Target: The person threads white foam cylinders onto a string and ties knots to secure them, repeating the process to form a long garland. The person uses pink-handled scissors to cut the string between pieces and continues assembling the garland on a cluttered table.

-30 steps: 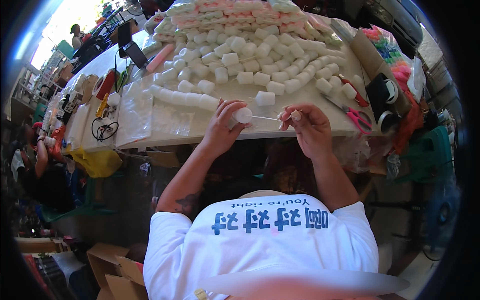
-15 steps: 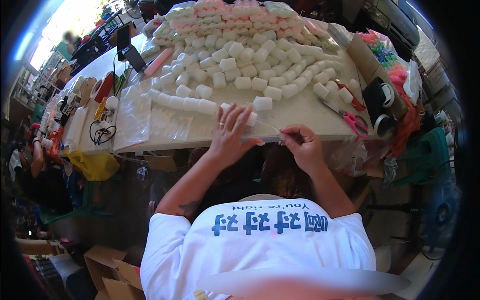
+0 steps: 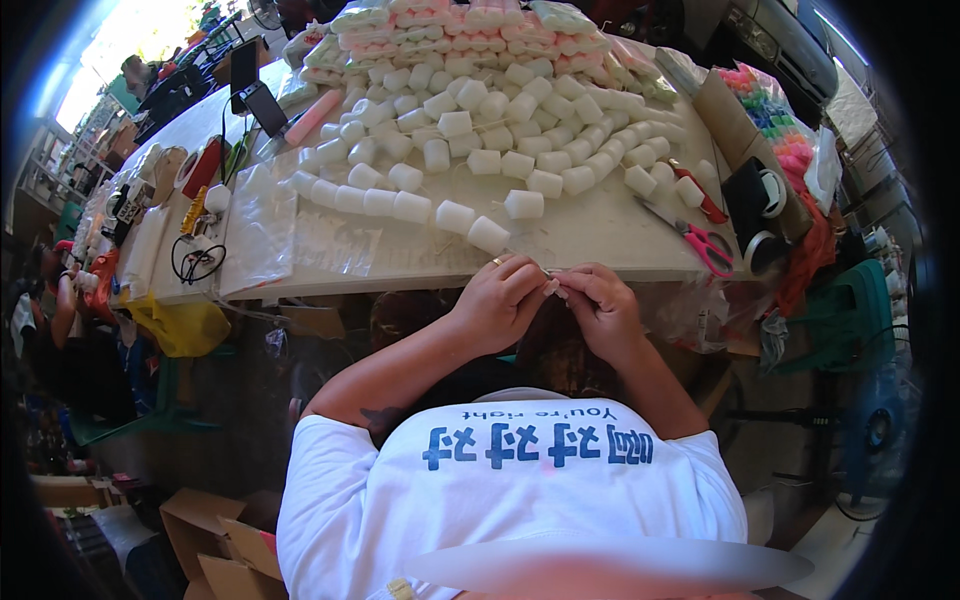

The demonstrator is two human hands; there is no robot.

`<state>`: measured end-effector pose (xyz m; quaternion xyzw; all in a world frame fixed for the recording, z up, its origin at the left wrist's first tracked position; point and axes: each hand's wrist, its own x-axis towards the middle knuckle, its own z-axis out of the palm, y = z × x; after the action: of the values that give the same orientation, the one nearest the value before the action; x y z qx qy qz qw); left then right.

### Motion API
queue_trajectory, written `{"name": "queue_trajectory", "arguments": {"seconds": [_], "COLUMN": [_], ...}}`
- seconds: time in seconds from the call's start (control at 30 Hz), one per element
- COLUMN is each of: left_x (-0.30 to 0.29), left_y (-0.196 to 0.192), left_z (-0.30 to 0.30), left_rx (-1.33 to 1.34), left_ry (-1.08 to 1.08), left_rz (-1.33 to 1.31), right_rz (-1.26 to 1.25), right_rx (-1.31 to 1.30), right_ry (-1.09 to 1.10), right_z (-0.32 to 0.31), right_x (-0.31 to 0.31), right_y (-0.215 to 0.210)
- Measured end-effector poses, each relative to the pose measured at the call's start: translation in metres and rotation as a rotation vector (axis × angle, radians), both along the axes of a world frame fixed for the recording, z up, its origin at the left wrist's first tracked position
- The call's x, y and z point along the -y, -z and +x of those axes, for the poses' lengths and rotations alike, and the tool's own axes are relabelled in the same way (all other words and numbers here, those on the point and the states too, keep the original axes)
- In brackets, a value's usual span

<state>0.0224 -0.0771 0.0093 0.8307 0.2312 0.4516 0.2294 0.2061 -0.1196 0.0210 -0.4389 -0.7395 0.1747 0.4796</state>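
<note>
My left hand (image 3: pixel 500 300) and my right hand (image 3: pixel 603 308) meet at the table's front edge, fingers pinched together. Between their fingertips is the end of a thin pale string (image 3: pixel 548 272), with a small whitish bit beside it that is too small to make out. Just beyond my left hand lies a white foam-like cylinder (image 3: pixel 488 234), the nearest of a row of such pieces curving away to the left. A large heap of white cylinders (image 3: pixel 455 124) spreads behind it, many lined up end to end.
Pink-handled scissors (image 3: pixel 708 250) and a red-handled tool (image 3: pixel 712 208) lie on the right. Stacked bags of pink and white pieces (image 3: pixel 470 40) stand at the back. Clear plastic bags (image 3: pixel 262 235), a black cable (image 3: pixel 200 262) and a phone on a stand (image 3: pixel 262 108) are on the left.
My left hand has left the row of cylinders and come back toward me to join my right hand at the string. The two nearest cylinders have shifted slightly toward me.
</note>
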Motion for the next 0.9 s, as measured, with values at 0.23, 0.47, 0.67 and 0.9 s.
{"name": "queue_trajectory", "arguments": {"seconds": [0.23,0.47,0.67,0.9], "left_x": [0.010,0.001,-0.004,-0.004], "left_y": [-0.002,0.006,0.011,0.009], "left_z": [0.016,0.019,0.017,0.013], "left_rx": [0.375,0.307,0.197,0.239], "left_ry": [0.165,0.230,0.029,0.016], "left_rz": [-0.672,-0.746,-0.457,-0.475], "right_rz": [0.116,0.108,-0.012,-0.102], "right_rx": [-0.031,0.039,-0.021,-0.288], "right_ry": [0.058,0.185,0.103,0.069], "right_z": [-0.003,0.006,0.001,-0.010], "right_x": [-0.001,-0.005,-0.003,-0.005], "right_y": [-0.003,-0.003,0.001,0.007]}}
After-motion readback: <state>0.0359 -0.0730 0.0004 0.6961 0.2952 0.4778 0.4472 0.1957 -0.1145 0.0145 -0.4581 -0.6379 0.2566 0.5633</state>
